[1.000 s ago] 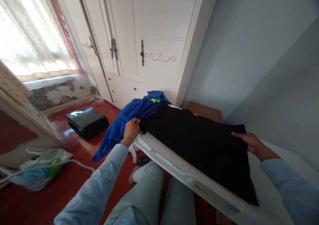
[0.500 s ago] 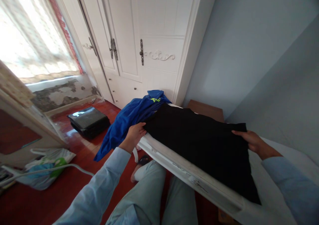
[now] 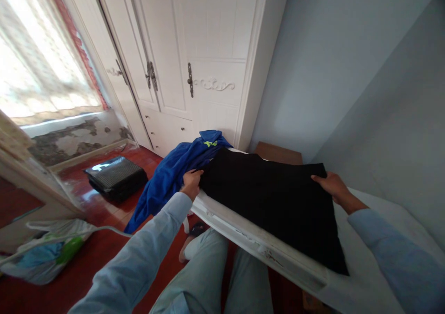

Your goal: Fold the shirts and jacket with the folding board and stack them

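— The hands?
— Both arms reached out. The left hand (image 3: 191,180) pinched the left corner of the black garment (image 3: 274,203), which lay flat on the bed (image 3: 243,233). The right hand (image 3: 329,187) rested on the right corner with its fingers together, grip unclear.
— Any change?
— The left fingers had closed from a looser hold.

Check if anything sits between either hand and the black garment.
Nothing visible does. The left hand pinches the left corner of the black garment; the right hand lies on its right corner, grip unclear. A blue garment lies bunched beside the left hand, touching the black one's far left edge, not between hand and cloth.
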The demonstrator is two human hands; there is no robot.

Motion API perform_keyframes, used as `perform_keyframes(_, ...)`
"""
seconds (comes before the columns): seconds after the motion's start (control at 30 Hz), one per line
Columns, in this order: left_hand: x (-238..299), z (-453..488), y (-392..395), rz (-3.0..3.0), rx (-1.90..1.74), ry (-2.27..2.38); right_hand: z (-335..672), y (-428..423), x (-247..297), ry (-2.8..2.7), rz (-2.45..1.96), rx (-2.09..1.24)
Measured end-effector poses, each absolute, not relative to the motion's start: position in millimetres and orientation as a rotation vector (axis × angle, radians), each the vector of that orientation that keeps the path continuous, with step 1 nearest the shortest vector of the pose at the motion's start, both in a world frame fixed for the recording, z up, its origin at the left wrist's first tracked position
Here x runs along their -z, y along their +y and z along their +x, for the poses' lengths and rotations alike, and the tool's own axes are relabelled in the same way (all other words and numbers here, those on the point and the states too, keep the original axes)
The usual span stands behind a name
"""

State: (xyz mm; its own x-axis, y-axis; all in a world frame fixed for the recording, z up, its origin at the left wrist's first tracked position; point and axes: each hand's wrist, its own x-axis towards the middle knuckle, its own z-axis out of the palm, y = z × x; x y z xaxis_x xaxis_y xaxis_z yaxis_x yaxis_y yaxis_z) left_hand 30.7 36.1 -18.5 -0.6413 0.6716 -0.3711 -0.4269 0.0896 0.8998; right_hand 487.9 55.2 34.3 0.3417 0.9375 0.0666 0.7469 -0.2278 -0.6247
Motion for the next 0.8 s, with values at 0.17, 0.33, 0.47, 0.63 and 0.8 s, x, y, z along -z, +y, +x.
perform_keyframes(0.17, 11, 40, 35, 0.353, -1.785, 1.664, 475, 50, -61, -1.76, -2.241, -0.129)
perform_keyframes(0.33, -2, 52, 41, 0.473, -1.844, 1.616, 463, 32, -84, -1.791, -2.063, -0.097)
perform_keyframes(0.47, -11, 64, 48, 0.544, -1.876, 1.549, 461, 15, -99, -1.673, -1.899, -0.2)
perform_keyframes(0.63, -26, 84, 51, 0.622, -1.865, 1.461, 463, -11, -118, -1.536, -1.898, -0.293)
perform_keyframes(0.8, -41, 114, 50, 0.713, -1.782, 1.409, 468, -45, -143, -1.584, -2.069, -0.124)
